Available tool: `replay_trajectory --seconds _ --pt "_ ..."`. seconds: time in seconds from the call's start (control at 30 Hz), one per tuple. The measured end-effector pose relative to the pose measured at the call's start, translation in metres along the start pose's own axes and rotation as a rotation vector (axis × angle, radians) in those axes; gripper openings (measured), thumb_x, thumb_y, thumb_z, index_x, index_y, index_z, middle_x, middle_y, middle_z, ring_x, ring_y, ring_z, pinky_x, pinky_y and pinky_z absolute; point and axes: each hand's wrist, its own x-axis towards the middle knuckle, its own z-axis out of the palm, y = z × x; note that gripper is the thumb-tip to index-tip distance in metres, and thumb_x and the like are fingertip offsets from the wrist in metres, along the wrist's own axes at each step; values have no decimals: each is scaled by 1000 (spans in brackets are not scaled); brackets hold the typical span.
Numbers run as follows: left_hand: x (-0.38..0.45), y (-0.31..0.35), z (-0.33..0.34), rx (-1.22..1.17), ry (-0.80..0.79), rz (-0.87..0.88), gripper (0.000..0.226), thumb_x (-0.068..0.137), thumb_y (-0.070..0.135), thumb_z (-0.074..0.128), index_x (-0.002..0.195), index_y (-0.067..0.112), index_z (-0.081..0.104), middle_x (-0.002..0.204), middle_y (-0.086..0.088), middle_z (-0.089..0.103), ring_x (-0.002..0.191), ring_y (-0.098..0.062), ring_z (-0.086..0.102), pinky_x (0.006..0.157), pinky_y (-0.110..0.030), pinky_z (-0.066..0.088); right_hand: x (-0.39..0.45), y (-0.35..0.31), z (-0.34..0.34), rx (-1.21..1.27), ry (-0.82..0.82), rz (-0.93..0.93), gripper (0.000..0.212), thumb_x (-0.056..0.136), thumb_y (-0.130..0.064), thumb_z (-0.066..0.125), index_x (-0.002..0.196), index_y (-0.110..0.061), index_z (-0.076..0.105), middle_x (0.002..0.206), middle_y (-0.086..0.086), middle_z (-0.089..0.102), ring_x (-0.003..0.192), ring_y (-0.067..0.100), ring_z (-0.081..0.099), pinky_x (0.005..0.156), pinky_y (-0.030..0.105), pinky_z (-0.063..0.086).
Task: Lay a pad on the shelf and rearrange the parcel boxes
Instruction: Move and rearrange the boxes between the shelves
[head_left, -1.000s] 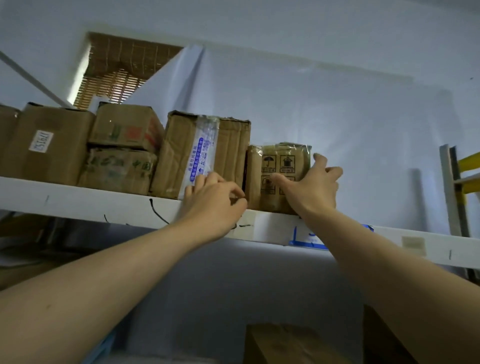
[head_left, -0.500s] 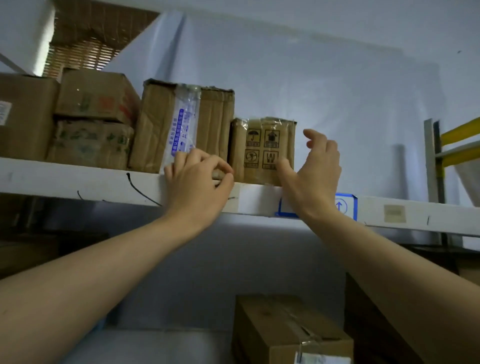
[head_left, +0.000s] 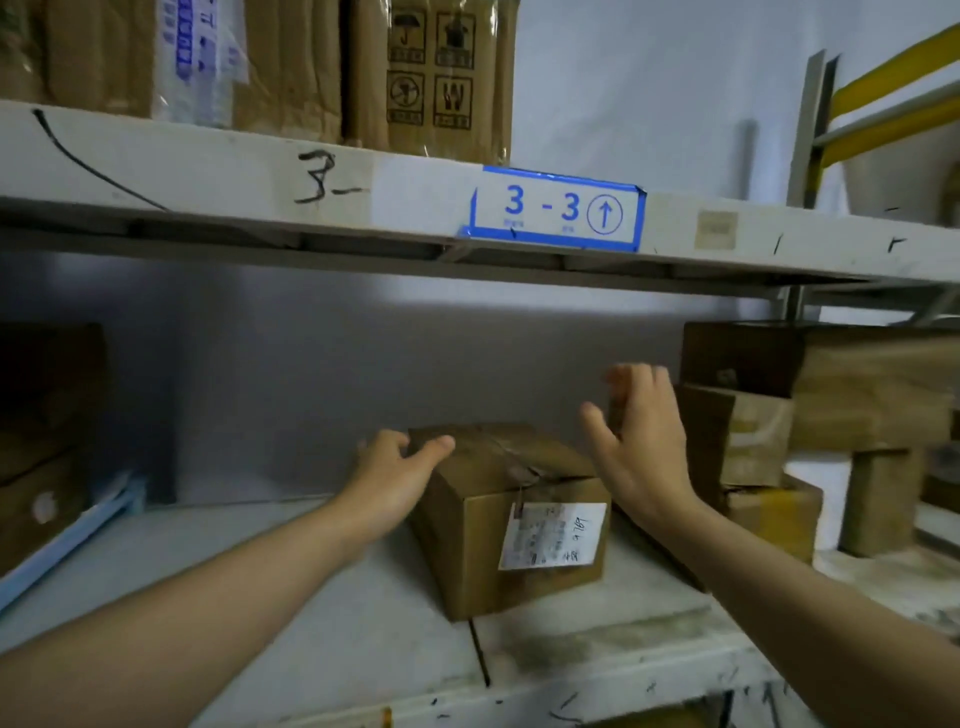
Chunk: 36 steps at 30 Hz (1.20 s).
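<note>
From the head camera, you are looking into the lower shelf, and both your hands are reaching for the parcel box that sits alone near the middle of it. The box stands turned at an angle, one corner toward you, its white label facing front-right. It probably needs squaring up before it lines up with anything.

Your left hand rests on the box's top left edge, fingers loosely curled over the corner and the thumb lying on the lid. It touches the box but has not clamped round it. Your right hand is held flat and spread, fingers straight up, just beside the box's right side and not clearly touching it. Coming in from opposite sides suits a two-handed lift or slide, since a box this shape gives one hand little to hold.

To the right, a stack of boxes crowds close behind your right hand, so watch your knuckles there. A blue-edged sheet leans at the far left; whether it is the pad, I cannot tell.

Above, the upper shelf carries a row of boxes set tight together by the "3-3" tag, which looks like the tidy arrangement you want below.
</note>
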Motion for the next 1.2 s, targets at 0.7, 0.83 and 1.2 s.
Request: replay_trajectory --seconds 0.7,0.83,1.2 --pt "19 -43 44 -568 -294 -516 60 83 73 52 90 17 71 87 -12 73 89 -31 66 88 -46 49 -21 55 53 501 -623 1114 114 57 -91 55 150 -30 33 152 13 41 136 47 38 104 72 35" --pt "15 -39 34 -631 -250 -522 57 84 71 49 81 19 71 81 -10 74 84 -30 67 76 -42 50 -22 49 53 549 -605 1127 93 69 -83 58 140 -25 42 127 11 56 121 39 50 103 65 40" --pt "-16 -14 -3 -739 -245 -460 66 70 75 64 110 22 69 100 -13 74 94 -34 67 78 -47 52 -22 4 18 687 -403 929 56 83 -64 56 116 -20 60 108 13 69 94 27 62 74 41 50"
